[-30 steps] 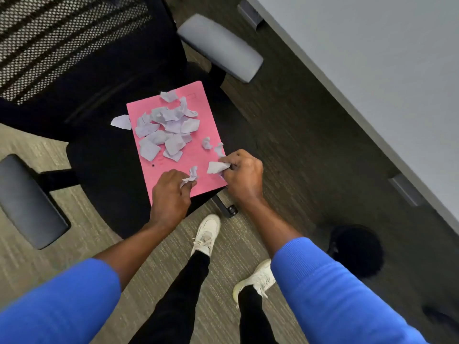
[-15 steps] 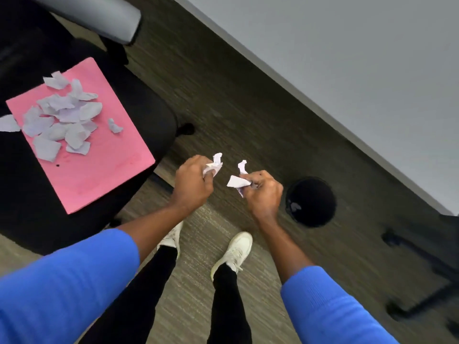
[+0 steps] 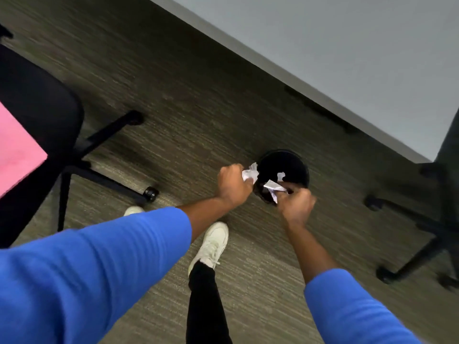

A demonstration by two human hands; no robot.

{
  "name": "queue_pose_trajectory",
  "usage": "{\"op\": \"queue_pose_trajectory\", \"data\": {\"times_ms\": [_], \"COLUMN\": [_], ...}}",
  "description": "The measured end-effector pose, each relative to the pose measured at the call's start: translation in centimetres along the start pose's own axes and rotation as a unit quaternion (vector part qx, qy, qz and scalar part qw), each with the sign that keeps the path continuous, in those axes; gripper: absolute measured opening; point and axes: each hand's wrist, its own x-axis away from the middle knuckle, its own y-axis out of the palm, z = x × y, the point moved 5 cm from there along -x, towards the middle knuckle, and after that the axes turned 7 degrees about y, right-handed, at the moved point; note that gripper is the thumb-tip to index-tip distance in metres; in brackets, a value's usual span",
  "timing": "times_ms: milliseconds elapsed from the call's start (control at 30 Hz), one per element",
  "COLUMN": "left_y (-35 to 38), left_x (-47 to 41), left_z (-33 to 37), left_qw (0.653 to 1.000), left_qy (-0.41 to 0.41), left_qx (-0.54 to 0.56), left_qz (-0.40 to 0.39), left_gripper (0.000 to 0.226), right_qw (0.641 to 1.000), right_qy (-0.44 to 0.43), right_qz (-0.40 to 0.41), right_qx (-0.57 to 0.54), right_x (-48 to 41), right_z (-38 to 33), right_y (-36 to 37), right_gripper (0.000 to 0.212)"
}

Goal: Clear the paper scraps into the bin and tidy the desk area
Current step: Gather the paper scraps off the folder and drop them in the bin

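Observation:
A round black bin (image 3: 295,161) stands on the carpet near the desk's edge. My left hand (image 3: 232,186) is closed around a crumpled white paper scrap (image 3: 250,173) at the bin's left rim. My right hand (image 3: 295,207) grips more white paper scraps (image 3: 273,187) over the bin's near rim. One small white scrap (image 3: 280,175) shows inside the bin's mouth. The pink folder (image 3: 17,150) lies on the black chair seat at the left edge; the scraps on it are out of view.
A black office chair (image 3: 37,108) with wheeled legs (image 3: 106,180) stands at the left. A second chair's base (image 3: 417,232) is at the right. The grey desk top (image 3: 347,45) fills the upper right. My white shoes (image 3: 211,244) are on the carpet below my hands.
I have turned right from the chair. Both hands carried their scraps from above the carpet to the bin's rim. The folder has slid to the left edge of view.

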Motion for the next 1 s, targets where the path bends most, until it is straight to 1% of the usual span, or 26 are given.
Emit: {"op": "queue_pose_trajectory", "data": {"times_ms": [100,167,200,233,300,333,433,500,533,633,700,767,833,933,1000], "left_y": [3.7,5.7,6.8,7.8,9.2,9.8,10.7,10.8,10.8,10.0,9.0,7.6,5.6,2.2,-0.6], "left_x": [-1.4,-2.6,-3.2,-3.8,-4.5,-4.9,-5.2,-4.9,-4.8,-4.1,-3.6,-3.4,-3.4,-3.0,-2.7], "left_z": [0.3,0.3,0.2,-0.1,-0.3,-0.1,0.9,1.3,1.3,0.9,0.5,0.0,-0.5,-1.6,-2.3], "left_qw": [0.999,0.997,0.994,0.987,0.966,0.957,0.947,0.932,0.928,0.914,0.914,0.937,0.965,0.976,0.978], "left_qy": [-0.038,-0.051,-0.065,-0.089,-0.125,-0.129,-0.132,-0.154,-0.158,-0.149,-0.136,-0.116,-0.081,-0.030,0.002], "left_qx": [0.018,0.039,0.062,0.104,0.198,0.231,0.261,0.289,0.291,0.284,0.271,0.218,0.135,0.025,-0.039], "left_qz": [-0.010,-0.040,-0.066,-0.090,-0.112,-0.119,-0.137,-0.154,-0.170,-0.249,-0.269,-0.246,-0.210,-0.216,-0.206], "left_gripper": [0.035,0.034,0.033,0.033,0.038,0.039,0.052,0.061,0.061,0.050,0.049,0.048,0.045,0.045,0.040], "right_qw": [0.999,0.998,0.998,0.998,0.996,0.994,0.994,0.996,0.996,0.995,0.993,0.993,0.994,0.990,0.990], "right_qy": [0.035,0.014,-0.004,-0.018,-0.031,-0.033,-0.024,-0.021,-0.020,-0.018,-0.023,-0.028,-0.050,-0.080,-0.085], "right_qz": [-0.032,-0.066,-0.057,-0.029,0.019,0.021,0.006,0.014,0.019,0.022,0.017,0.011,-0.003,-0.054,-0.072], "right_qx": [-0.015,0.001,0.019,0.043,0.083,0.097,0.108,0.086,0.082,0.100,0.117,0.115,0.094,0.098,0.088], "right_x": [-3.4,-5.0,-5.7,-6.3,-7.2,-7.5,-8.4,-8.8,-8.9,-8.4,-7.6,-6.5,-5.1,-3.0,-1.4], "right_z": [2.0,2.3,2.4,2.5,2.6,2.6,2.7,2.7,2.7,2.4,1.9,1.1,-0.2,-2.8,-4.9], "right_y": [0.9,1.5,1.6,1.5,1.3,1.5,1.9,1.5,1.3,0.9,0.7,0.6,1.0,2.2,3.0], "right_gripper": [0.030,0.031,0.030,0.029,0.026,0.027,0.033,0.031,0.029,0.031,0.031,0.033,0.036,0.041,0.039]}}
